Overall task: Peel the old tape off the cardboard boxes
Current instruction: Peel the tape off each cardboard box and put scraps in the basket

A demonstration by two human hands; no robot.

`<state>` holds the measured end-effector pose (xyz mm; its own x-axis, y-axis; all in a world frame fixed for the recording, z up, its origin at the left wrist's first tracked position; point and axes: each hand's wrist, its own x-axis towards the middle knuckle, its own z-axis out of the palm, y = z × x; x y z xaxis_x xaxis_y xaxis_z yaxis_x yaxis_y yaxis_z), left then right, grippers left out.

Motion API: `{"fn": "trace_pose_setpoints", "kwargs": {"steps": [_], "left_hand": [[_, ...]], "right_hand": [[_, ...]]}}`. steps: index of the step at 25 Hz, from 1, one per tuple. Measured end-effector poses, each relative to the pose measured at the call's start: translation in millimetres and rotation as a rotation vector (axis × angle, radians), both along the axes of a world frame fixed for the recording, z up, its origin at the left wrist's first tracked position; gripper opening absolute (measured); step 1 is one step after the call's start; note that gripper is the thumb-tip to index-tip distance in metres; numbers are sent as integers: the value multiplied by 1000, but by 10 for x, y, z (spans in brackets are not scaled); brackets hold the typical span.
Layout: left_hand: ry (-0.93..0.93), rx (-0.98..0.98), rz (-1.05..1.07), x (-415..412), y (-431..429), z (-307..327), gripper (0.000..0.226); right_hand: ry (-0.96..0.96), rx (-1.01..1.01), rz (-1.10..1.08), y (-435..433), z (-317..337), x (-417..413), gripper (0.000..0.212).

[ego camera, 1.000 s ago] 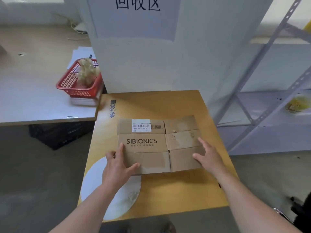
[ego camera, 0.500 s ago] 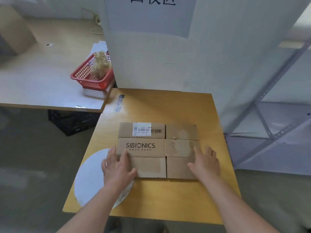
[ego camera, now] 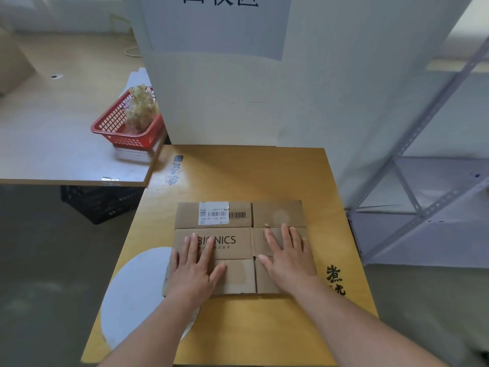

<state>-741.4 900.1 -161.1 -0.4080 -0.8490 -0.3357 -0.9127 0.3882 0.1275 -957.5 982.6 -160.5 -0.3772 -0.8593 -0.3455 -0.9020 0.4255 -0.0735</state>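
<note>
Compared with half a second back, both hands have slid further up onto the flattened cardboard box (ego camera: 277, 214). The left hand (ego camera: 194, 271) was hanging off the near left corner. Now it lies flat on the left half, fingers straight and spread, gripping nothing, and it covers the first letters of the printed brand name. The right hand (ego camera: 287, 258) has come in from the near right edge. It's palm-down on the right half, fingers straight too, with the tips up at the crease of the far panel. The box itself hasn't budged. It lies flat near the middle of the yellow top (ego camera: 238, 176), with the white barcode label (ego camera: 213, 213) on its far left panel. I can't tell if any tape is left on it, since the hands hide a good chunk.

Around it, going left to right:
- **Grey desk (ego camera: 53, 144):** it carries a red basket (ego camera: 124, 133) at its right edge, with a pale crumpled wad (ego camera: 141, 107) inside.
- **Black crate (ego camera: 98, 202):** it sits underneath the desk.
- **White round patch (ego camera: 135, 292):** it's on the yellow top, under the left forearm.
- **White panel (ego camera: 238, 102):** it stands right behind the top.
- **Grey metal rack (ego camera: 412, 160):** it's off to the right.
</note>
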Motion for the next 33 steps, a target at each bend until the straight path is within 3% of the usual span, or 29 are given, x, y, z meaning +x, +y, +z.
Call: {"fn": "trace_pose_setpoints", "kwargs": {"steps": [7, 10, 13, 18, 26, 33], "left_hand": [[27, 50, -95, 94, -210, 164, 77], [127, 39, -104, 234, -325, 345, 75], [236, -65, -15, 532, -358, 482, 73], [358, -238, 106, 1568, -376, 663, 64], [276, -282, 341, 3623, -691, 768, 46], [200, -301, 573, 4856, -721, 784, 43]], "right_hand": [[-11, 83, -11, -93, 224, 46, 71], [53, -37, 9, -172, 448, 262, 70], [90, -195, 92, -300, 614, 731, 57], [81, -341, 241, -673, 795, 1845, 35], [16, -402, 498, -1426, 857, 3832, 28], [-25, -398, 671, -1864, 892, 5105, 27]]}}
